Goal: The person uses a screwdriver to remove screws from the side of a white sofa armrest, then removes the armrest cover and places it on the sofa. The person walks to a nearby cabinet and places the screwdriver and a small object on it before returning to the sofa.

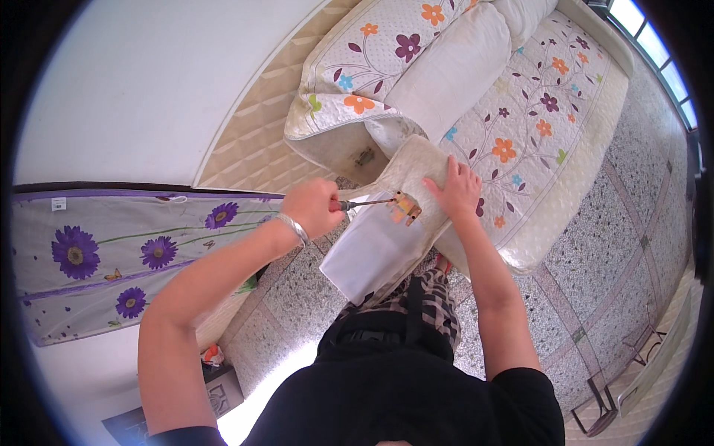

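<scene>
My left hand (311, 208) is closed around a screwdriver (346, 205). Its slim shaft reaches right to a small brassy fitting (405, 210) on a beige padded panel (422, 165), the tip touching or very near it. My right hand (457, 189) rests at the panel’s right edge, thumb and fingers apart. A smooth white sheet or lining (368, 249) covers the panel’s near part, below the fitting.
A floral padded sofa bed (547, 152) with a rolled white bolster (446, 67) lies beyond. At left are a white wall (111, 89) and a purple-flowered cloth panel (163, 282). Speckled tiled floor (595, 253) surrounds my feet. Metal-framed furniture (617, 398) stands at lower right.
</scene>
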Tool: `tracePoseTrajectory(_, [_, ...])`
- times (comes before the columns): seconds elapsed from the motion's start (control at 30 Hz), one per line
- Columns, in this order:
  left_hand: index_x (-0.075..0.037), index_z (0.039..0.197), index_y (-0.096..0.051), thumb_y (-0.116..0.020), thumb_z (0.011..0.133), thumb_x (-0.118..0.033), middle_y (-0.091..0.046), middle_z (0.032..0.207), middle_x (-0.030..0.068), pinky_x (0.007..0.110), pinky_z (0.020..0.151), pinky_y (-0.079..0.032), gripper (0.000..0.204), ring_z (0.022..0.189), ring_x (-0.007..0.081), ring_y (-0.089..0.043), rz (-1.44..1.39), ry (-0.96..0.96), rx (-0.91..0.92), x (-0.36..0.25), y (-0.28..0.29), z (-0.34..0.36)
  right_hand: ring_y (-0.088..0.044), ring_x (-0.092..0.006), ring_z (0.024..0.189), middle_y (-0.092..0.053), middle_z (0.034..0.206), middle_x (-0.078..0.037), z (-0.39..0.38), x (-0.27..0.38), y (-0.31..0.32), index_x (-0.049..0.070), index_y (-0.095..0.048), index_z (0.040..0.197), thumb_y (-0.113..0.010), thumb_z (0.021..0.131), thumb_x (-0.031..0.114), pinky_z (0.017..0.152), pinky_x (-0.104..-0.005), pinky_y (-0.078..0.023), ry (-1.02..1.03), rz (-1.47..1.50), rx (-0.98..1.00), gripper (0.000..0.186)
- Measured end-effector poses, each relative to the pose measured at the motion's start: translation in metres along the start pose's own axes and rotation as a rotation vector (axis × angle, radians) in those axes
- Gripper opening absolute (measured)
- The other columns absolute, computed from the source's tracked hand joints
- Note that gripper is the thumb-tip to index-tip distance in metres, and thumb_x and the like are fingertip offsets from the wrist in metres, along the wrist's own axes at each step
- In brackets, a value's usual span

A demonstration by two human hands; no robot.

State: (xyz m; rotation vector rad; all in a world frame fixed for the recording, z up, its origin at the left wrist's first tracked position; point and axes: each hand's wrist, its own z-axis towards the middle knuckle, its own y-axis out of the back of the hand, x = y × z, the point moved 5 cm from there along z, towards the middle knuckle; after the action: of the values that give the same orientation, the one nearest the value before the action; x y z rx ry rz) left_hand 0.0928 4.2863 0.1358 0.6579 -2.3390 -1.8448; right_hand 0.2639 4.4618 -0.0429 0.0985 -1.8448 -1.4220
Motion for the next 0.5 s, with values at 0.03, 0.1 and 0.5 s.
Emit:
tracePoseTrajectory(0.03, [-0.005,0.068,-0.06,-0.071,0.064,-0.024,-0.064,0.074,0.014,0.04,0.057,-0.048,0.022,0.062,0.0279,-0.061,-0.117,0.142,0.02,0.01,0.0,0.003,-0.05,-0.0295,0.108,-0.053,0.116,-0.013,0.001,0.0,0.0,0.01,-0.041,0.132,-0.062,0.073,0.059,0.094,-0.0419,-0.033,-0.008,0.005,-0.004,0.08])
tracePoseTrajectory(0.1, [-0.001,0.07,-0.062,-0.078,0.062,-0.029,-0.063,0.063,0.0122,0.034,0.056,-0.047,0.033,0.056,0.0226,-0.059,-0.325,0.503,0.125,0.039,-0.004,-0.002,-0.05,-0.0297,0.108,-0.053,0.116,-0.013,0.001,0.003,0.002,0.01,-0.041,0.132,-0.062,0.073,0.059,0.094,-0.0419,-0.034,-0.019,0.004,0.009,0.08])
tracePoseTrajectory(0.5, [-0.008,0.077,-0.056,-0.057,0.07,-0.014,-0.051,0.076,0.005,0.034,0.047,-0.045,0.009,0.068,0.0221,-0.057,0.494,-0.64,-0.065,-0.038,-0.006,-0.031,-0.052,-0.0293,0.106,-0.054,0.114,-0.013,0.002,0.001,-0.001,0.01,-0.043,0.131,-0.063,0.072,0.06,0.094,-0.0414,-0.034,-0.018,-0.016,-0.041,0.079])
